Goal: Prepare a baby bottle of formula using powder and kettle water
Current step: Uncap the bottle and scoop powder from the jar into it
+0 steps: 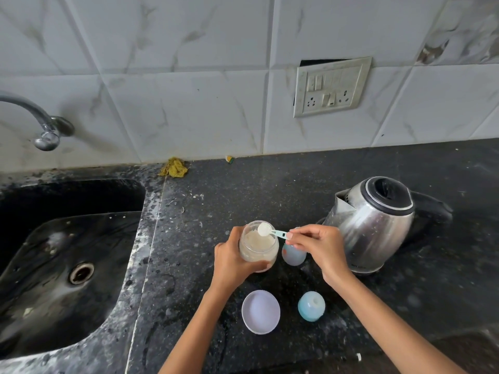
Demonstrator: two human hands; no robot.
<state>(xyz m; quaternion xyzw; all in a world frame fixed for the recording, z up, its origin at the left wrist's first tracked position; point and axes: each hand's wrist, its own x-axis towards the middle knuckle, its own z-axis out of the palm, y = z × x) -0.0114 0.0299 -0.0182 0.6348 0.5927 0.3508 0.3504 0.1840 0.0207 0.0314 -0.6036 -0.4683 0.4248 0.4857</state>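
1. The left hand [232, 261] is wrapped around a clear jar [258, 247] of pale powder [258, 240], its grip closed on the jar's side, with the thumb in front and the fingers behind.
2. The jar is open at the top and sits between the two hands, over the dark speckled worktop [270, 184]; whether its base touches the surface cannot be told.
3. The right hand [321, 247] pinches the handle of a small light-blue scoop [268, 230] between thumb and fingertips, its grip closed on the scoop.
4. The scoop's bowl, heaped with white powder, is above the rim of the jar's mouth.
5. The baby bottle [293, 255] stands on the worktop just beside the jar, to its right, partly hidden under the right hand; it is pale and translucent, and its top is not visible.
6. A round white lid [260, 311] lies on the worktop nearer the person, hollow side up.
7. A blue bottle cap [311, 306] sits just to the right of the lid, apart from it.
8. A steel kettle [372, 225] with a closed black lid stands to the right of the bottle, its spout facing left.
9. A black sink [70, 265] fills the left side, with a metal tap [40, 122] above it.
10. A yellow scrubber [173, 167] lies by the tiled wall, and a switch plate [332, 86] is mounted above the worktop.
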